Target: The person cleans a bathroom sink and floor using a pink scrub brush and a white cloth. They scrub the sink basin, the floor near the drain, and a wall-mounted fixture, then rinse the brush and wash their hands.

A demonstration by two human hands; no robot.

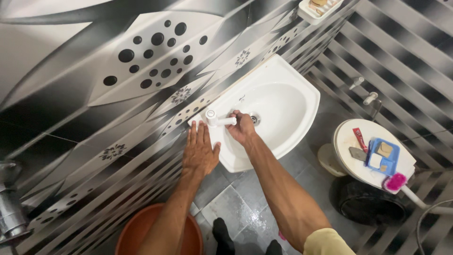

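Note:
A white wall-mounted basin (302, 101) hangs on a black-and-white patterned tile wall. A white tap (214, 118) sits on its rim at the left. My left hand (199, 151) lies flat, fingers together, on the basin's rim just beside the tap. Inside the bowl, my right hand (242, 128) is curled under the tap's spout, next to the drain (255, 119). Whether it holds anything is hidden.
An orange bucket (141, 231) stands on the grey tiled floor below my left arm. At the right, a white lid (358, 163) carries a blue soap tray, a red tube and a pink brush (396, 182). A soap dish (317, 9) hangs on the wall.

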